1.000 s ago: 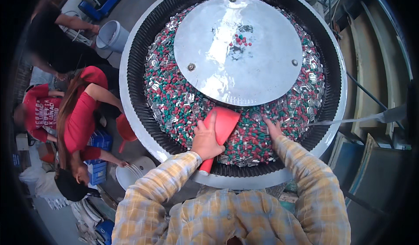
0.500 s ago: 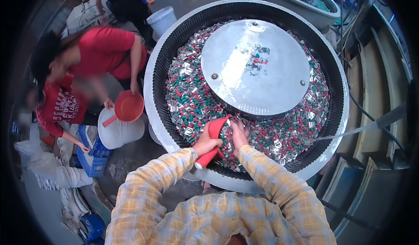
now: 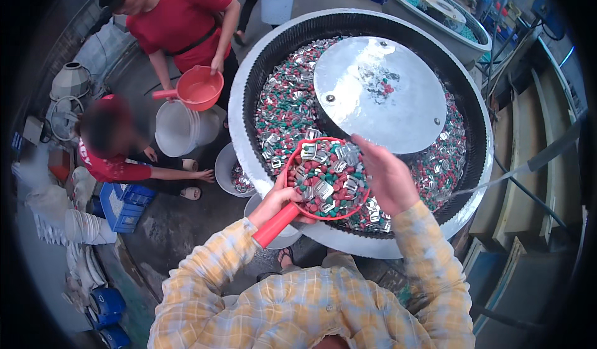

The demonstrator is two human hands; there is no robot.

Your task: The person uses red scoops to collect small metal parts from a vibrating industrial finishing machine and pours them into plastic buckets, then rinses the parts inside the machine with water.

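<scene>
A red plastic scoop (image 3: pixel 277 225) full of metal buckles and red and green pellets (image 3: pixel 329 184) is up over the near rim of a big round tub (image 3: pixel 241 100). My left hand (image 3: pixel 275 201) grips the scoop at its left side, where the handle meets the bowl. At the bowl's right edge is my right hand (image 3: pixel 390 176), fingers stretched out and holding nothing; whether it touches the rim I cannot tell. More buckles and pellets (image 3: pixel 283 116) lie in the tub around a raised round metal cover (image 3: pixel 379 119), which has a few pellets on top.
To the left, a person in red (image 3: pixel 186 22) holds another red scoop (image 3: pixel 200 89) above white buckets (image 3: pixel 177 128). A second person (image 3: pixel 118 162) reaches toward a bucket of parts (image 3: pixel 225 169). A blue crate (image 3: pixel 124 206) sits behind. Water runs from a hose (image 3: pixel 547 153) at right.
My left hand has lifted the scoop out of the pieces, bowl now facing up and full. My right hand has come up beside it. The person in red has straightened; the other reaches right.
</scene>
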